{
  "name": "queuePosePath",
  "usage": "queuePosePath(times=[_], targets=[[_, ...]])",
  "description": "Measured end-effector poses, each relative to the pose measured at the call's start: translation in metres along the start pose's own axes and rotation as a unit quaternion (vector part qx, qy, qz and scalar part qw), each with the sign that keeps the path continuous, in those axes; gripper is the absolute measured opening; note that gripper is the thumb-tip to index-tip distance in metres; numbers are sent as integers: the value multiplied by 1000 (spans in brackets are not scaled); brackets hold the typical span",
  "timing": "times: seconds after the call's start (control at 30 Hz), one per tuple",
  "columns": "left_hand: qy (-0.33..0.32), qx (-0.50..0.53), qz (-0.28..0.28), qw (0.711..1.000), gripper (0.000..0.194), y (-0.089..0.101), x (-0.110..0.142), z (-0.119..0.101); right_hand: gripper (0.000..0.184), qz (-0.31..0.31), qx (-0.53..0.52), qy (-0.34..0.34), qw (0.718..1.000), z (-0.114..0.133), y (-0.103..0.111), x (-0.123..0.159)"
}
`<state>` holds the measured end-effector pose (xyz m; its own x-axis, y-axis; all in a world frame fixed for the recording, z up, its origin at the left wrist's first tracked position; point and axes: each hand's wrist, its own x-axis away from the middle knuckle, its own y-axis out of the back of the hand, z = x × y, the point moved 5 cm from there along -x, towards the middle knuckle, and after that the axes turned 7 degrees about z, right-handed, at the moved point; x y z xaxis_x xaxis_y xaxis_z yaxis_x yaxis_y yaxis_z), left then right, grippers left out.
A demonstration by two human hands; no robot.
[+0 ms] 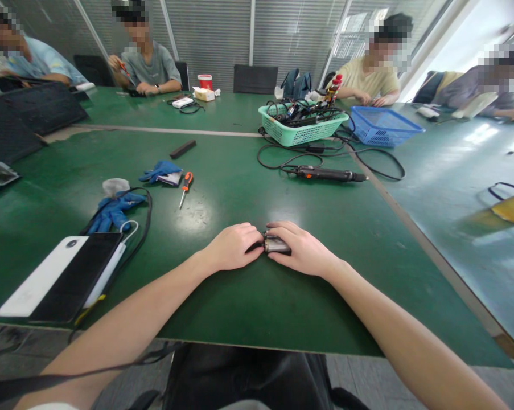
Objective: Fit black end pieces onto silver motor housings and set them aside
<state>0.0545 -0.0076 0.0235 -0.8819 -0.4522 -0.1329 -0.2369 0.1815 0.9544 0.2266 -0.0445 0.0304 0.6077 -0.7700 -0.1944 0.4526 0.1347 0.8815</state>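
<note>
Near the front of the green table (239,307), a dark device with a silvery metal cylinder (276,245) lies between my two hands. My left hand (236,246) is closed around its dark left end, which the fingers mostly hide. From the other side, the fingers and thumb of my right hand (301,249) wrap round the metal cylinder. Farther off lie an orange-handled screwdriver (187,185), to the left, and a black electric screwdriver (329,174) with its cord, to the right.
Blue gloves (111,213), a white-and-black phone-like slab (60,279) and cables lie to the left. A dark bar (183,149) is farther back. A green basket (303,132) full of cables and tools stands beside a blue basket (380,128). Several people sit around the table.
</note>
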Motion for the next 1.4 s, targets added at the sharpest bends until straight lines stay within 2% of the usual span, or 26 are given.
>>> queuePosePath(times=[0.93,1.4], targets=[[5,-3,1,1000,14,1,0,-1,37,-3,-2,14,1000,-2,-1,1],[26,-16,-16,999,13,1,1,0,40,5,-12,-13,1000,-6,-4,2]])
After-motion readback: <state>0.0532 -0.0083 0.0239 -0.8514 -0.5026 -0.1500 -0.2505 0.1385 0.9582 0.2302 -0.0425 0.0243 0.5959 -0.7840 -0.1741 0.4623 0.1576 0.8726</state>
